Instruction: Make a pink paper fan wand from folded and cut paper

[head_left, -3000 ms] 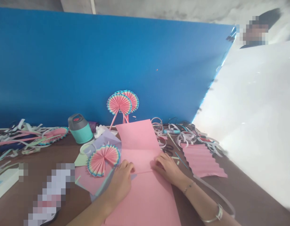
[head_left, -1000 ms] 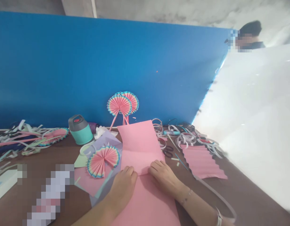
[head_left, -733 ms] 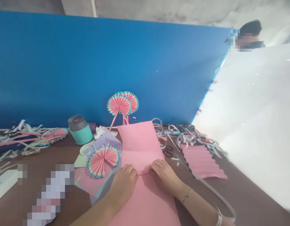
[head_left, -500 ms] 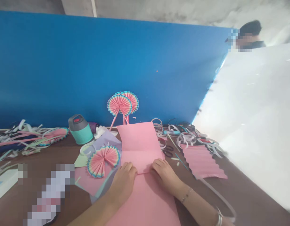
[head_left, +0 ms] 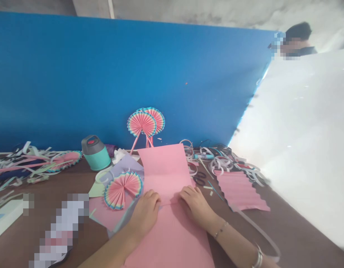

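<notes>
Nearest to us, a broad stretch of pink paper (head_left: 172, 245) runs down past the bottom of the view on the brown tabletop (head_left: 68, 182). On it, between our two hands, lies the near edge of the pink sheet (head_left: 166, 188) we are working; we cannot tell whether sheet and paper are one piece. Our left hand (head_left: 145, 212) rests at the left end of that edge, fingers curled and held close together; our right hand (head_left: 196, 208) mirrors it at the right end, fingers bent over the paper. The fingertips are mostly hidden, so we cannot tell whether either hand pinches the edge or only presses on it. We judge the step in hand to be working a narrow fold along this edge; the next move seems to call for even pressure from both sides, so that the crease runs straight across. Farther along, the sheet bends up at a cross line and its far part stands tilted. Beside it, a pleated fan (head_left: 118, 190) lies to our left and a rippled pink sheet (head_left: 241, 190) to our right, with dark scissors (head_left: 199, 178) between. Beyond, two round fans (head_left: 141, 123) on sticks stand before the blue panel (head_left: 172, 67).
</notes>
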Tool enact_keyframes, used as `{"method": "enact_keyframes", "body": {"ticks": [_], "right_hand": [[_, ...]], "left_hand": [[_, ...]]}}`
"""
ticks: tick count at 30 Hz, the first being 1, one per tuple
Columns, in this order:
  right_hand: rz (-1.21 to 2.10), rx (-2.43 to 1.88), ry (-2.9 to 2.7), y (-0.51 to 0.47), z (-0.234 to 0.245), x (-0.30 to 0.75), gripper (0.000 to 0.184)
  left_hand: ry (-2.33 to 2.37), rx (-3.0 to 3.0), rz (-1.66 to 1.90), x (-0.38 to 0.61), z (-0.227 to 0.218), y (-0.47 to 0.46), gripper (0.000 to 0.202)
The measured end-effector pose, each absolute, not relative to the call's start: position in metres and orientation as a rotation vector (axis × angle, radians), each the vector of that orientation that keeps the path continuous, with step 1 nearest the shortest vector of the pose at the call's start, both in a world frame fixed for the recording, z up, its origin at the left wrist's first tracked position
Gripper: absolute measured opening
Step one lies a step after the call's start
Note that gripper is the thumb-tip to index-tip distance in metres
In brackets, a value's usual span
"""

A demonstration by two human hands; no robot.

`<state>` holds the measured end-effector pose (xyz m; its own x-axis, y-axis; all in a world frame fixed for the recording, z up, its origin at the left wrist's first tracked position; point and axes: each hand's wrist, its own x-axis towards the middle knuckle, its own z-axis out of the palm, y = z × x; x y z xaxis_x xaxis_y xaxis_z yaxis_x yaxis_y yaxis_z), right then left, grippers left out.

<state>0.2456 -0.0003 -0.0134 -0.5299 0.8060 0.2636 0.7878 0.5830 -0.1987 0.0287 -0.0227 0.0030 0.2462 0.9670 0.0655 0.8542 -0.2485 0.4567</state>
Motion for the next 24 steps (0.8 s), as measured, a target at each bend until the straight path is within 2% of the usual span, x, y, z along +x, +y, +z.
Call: {"method": "enact_keyframes", "body": {"ticks": [9,13,17,24], "right_hand": [[-0.209,-1.094,-2.635,-0.006,-0.008,0.239,0.021],[-0.303,-0.966,-2.704,-0.007,-0.01,0.237,0.01],[-0.351,-0.977,-2.695,-0.009,-0.01,0.236,0.006],[-0.406,-1.062,-2.671,-0.017,-0.019,0.228,0.016]], "left_hand": [[1.642,2.604,0.159,0.039,0.011,-0.033,0.027],[1.698,2.728,0.008,0.047,-0.006,-0.041,0.032],[1.815,2.883,0.073,0.05,-0.028,-0.046,0.037],[1.874,3.059,0.127,0.05,-0.044,-0.048,0.033]]}}
